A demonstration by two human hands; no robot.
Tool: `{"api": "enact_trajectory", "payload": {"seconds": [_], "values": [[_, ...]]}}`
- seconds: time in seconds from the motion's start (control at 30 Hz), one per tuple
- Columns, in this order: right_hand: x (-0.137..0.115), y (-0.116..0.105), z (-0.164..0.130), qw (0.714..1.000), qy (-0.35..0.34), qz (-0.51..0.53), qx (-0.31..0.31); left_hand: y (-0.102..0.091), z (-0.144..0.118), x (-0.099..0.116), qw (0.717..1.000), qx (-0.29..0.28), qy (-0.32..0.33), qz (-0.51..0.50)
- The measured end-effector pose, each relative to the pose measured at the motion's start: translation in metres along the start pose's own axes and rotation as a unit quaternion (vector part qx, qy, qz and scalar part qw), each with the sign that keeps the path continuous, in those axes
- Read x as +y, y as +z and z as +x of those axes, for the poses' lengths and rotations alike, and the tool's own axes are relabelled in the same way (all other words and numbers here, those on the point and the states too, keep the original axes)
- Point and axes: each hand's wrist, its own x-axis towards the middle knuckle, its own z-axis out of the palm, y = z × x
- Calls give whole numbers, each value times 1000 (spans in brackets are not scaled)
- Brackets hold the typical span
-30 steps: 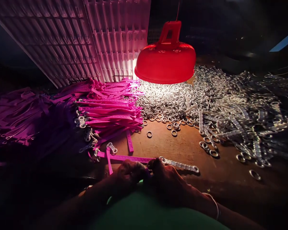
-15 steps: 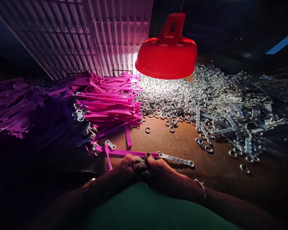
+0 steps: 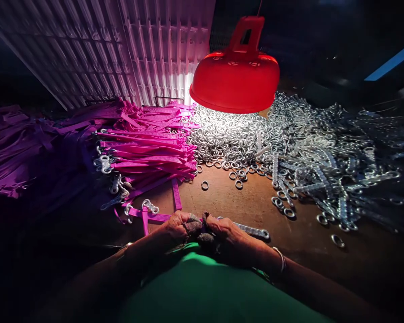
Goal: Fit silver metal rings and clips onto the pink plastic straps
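My left hand and my right hand are pressed together at the near edge of the wooden table, thumbs wrapped in dark cloth. Between them they grip a pink strap that runs off to the left. A short metal chain piece sticks out to the right of my right hand, joined to the strap's end. Where the two meet is hidden by my fingers. A bangle sits on my right wrist.
A red hanging lamp lights the middle of the table. A pile of pink straps with metal clips lies at left, a heap of metal rings under the lamp, chain pieces at right. A white grid panel stands behind.
My hands have drawn closer together over the strap's end, covering more of the strap and chain. The camera view has shifted slightly downward.
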Motion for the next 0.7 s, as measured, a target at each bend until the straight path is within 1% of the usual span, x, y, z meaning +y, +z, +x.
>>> {"api": "enact_trajectory", "payload": {"seconds": [0.1,0.13,0.17,0.23,0.27,0.3,0.37,0.4,0.43,0.47,0.5,0.57,0.63,0.7], "values": [[14,-5,-7,997,-68,-19,34,-23,3,-2,989,-17,25,143],[16,-7,-9,997,-65,-21,41,-30,2,-1,980,-8,31,195],[19,-10,-12,997,-45,-24,49,-36,0,0,968,12,35,249],[23,-12,-16,997,7,-40,67,-43,-6,3,928,73,42,362],[25,-12,-17,994,36,-65,75,-46,-10,4,900,105,47,421],[27,-10,-19,990,61,-103,77,-48,-14,5,863,130,53,486],[32,-3,-20,974,100,-190,75,-53,-22,2,778,165,69,602],[34,0,-21,965,120,-223,74,-56,-25,-3,739,184,78,643],[36,4,-22,956,137,-248,74,-61,-28,-9,707,199,91,672],[38,7,-23,950,147,-265,76,-65,-30,-17,694,224,104,676],[40,9,-24,946,151,-276,77,-69,-32,-27,688,244,118,674],[42,10,-26,940,157,-292,80,-75,-34,-48,698,255,154,652],[45,7,-29,939,159,-293,78,-76,-37,-66,707,256,141,643],[49,2,-34,943,161,-282,71,-72,-42,-78,724,234,146,632]]}}
